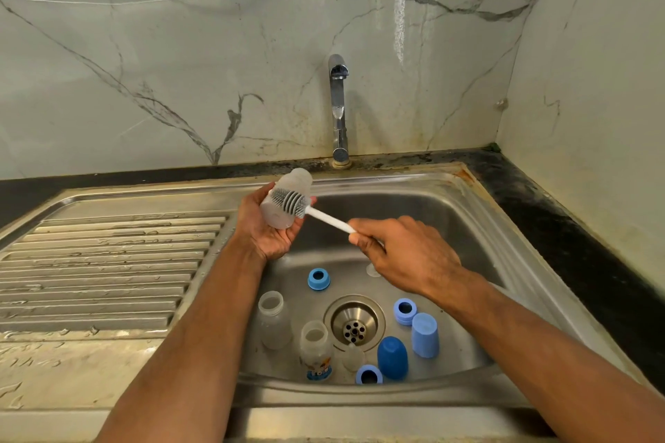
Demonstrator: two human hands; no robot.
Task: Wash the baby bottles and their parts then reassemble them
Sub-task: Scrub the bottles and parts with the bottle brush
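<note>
Baby bottle (284, 203), gripped in the left hand (268, 227) over the sink (449, 212), has the bottle brush (291, 201) laid against its outside; the right hand (406, 255) clasps the handle. Scrubbing step; next probably calls for rinsing under the tap (339, 108).

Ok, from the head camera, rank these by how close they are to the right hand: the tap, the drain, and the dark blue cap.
Measured from the right hand:
1. Drain, just below the hand, in the middle of the sink floor.
2. Dark blue cap, past the drain, near the sink's front wall.
3. Tap, up on the back wall, clearly farthest.
</note>
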